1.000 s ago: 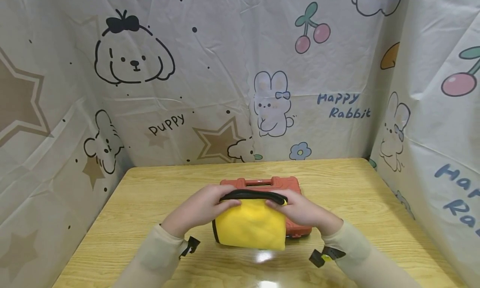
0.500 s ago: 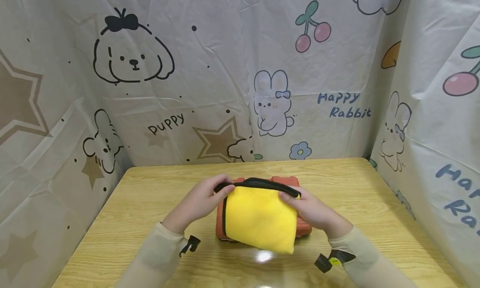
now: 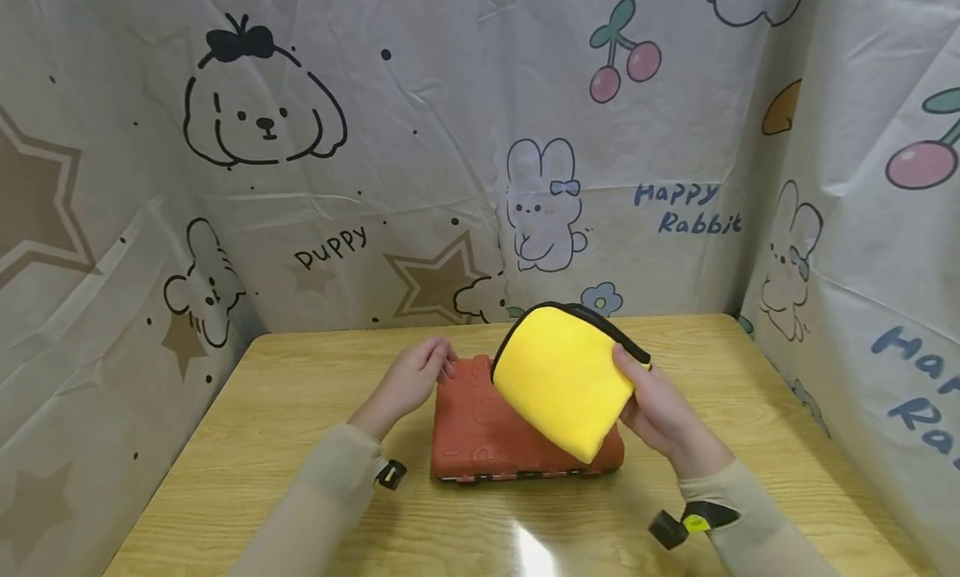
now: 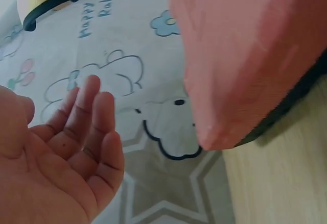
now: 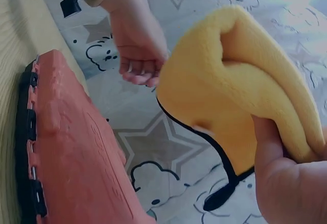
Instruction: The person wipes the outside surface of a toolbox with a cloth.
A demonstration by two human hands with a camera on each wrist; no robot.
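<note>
A folded yellow plush towel [image 3: 566,377] with black edging is held up in my right hand [image 3: 667,410], thumb on its near face, at its right side. It hangs tilted above the right part of a red plastic carrying case [image 3: 480,427] and covers some of it. In the right wrist view the thumb presses into the towel's [image 5: 199,91] thick folds. My left hand [image 3: 408,381] is off the towel, near the case's back left corner. Its fingers are loosely bent and hold nothing in the left wrist view, where the case's side [image 4: 245,60] rises beside them.
The case lies flat on a wood-grain table [image 3: 315,410], its black latches [image 5: 33,124] along the front edge. A printed cloth curtain [image 3: 420,127] hangs behind the table and on both sides. Each wrist wears a small black camera strap [image 3: 697,523].
My left hand has let go of the towel and drawn back to the left. The right hand has carried the towel up and right, uncovering the left part of the case.
</note>
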